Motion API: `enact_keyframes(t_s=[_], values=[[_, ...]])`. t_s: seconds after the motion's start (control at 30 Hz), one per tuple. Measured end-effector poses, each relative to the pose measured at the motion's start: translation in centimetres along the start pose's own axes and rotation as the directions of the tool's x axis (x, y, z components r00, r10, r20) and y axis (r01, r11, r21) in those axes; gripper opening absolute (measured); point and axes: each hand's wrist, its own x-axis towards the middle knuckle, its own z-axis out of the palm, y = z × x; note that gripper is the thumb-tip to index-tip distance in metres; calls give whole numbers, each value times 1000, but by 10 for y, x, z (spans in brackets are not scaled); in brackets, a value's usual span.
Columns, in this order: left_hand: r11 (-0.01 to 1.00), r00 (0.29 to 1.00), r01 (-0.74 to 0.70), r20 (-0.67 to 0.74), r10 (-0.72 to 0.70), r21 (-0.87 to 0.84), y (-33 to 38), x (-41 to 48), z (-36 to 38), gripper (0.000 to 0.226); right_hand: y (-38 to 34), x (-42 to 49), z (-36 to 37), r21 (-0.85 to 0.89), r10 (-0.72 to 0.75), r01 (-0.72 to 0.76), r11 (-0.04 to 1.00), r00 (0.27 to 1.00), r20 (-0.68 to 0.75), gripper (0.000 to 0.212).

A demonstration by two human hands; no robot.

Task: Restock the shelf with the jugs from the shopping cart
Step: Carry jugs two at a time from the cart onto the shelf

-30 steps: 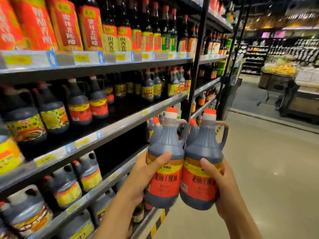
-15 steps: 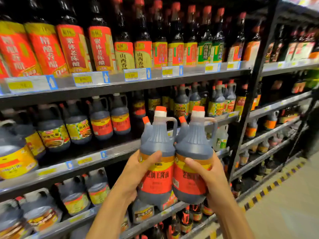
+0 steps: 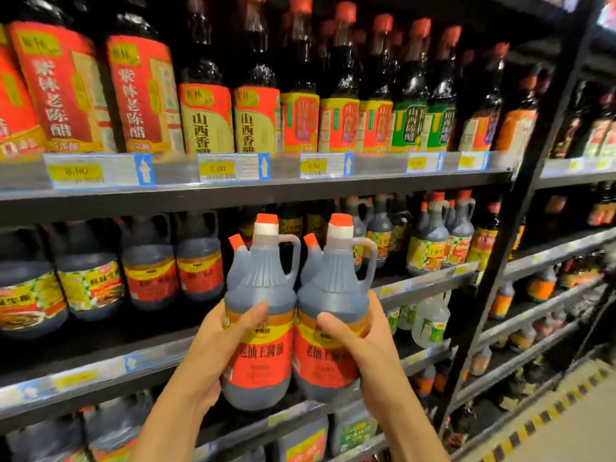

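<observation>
a: what are the fingers (image 3: 256,311) doing?
b: curled round two jugs: left hand (image 3: 213,348) grips the left jug (image 3: 263,278), right hand (image 3: 363,341) the right jug (image 3: 333,285), upright, sides touching, in the air before the middle shelf (image 3: 83,375).
a: how far along?
b: neither is set down yet. red-label jugs (image 3: 200,275) stand there beside a dark gap. the cart is out of view, so i can't tell how many remain.

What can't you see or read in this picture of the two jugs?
Head view:
Shopping cart: outside the frame.
Fingers of the left hand and right hand: hidden behind the left dark plastic jug with red label and the right dark plastic jug.
Shelf space behind them: blocked by the jugs.
Small yellow price tag: too blurred to read.
</observation>
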Motion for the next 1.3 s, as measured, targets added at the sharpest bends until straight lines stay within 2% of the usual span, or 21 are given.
enact_keyframes(t_s=[0.13, 0.37, 0.53, 0.67, 0.8, 0.87, 1.0, 1.1, 1.3], values=[[998, 997, -70, 13, 70, -2, -8, 37, -3, 101, 6, 34, -5, -40, -69, 71, 997, 997, 40, 74], [976, 981, -195, 13, 195, 100, -5, 74, -19, 100, 20, 83, -4, 9, -161, 161, 987, 980, 117, 77], [952, 980, -196, 19, 197, 236, -1, 92, -37, 96, 30, 114, -6, -50, -189, 202, 978, 962, 199, 82], [897, 976, -190, -21, 217, 400, -4, 102, -49, 111, 37, 136, -13, -21, -187, 203, 979, 934, 305, 83], [869, 979, -151, -50, 197, 471, -15, 112, -48, 100, 45, 157, -21, 28, -188, 192, 981, 906, 380, 81], [867, 980, -135, -65, 188, 480, -23, 119, -48, 94, 54, 169, -26, 40, -172, 171, 985, 902, 396, 83], [892, 989, -67, -89, 119, 447, -36, 133, -48, 105, 72, 193, -37, 44, -83, 72, 996, 909, 409, 95], [886, 992, -30, -95, 83, 463, -39, 140, -48, 110, 79, 209, -40, 36, -32, 19, 999, 914, 405, 92], [872, 996, -1, -78, 45, 489, -37, 151, -48, 91, 88, 232, -37, 86, 91, -143, 986, 892, 443, 104]])
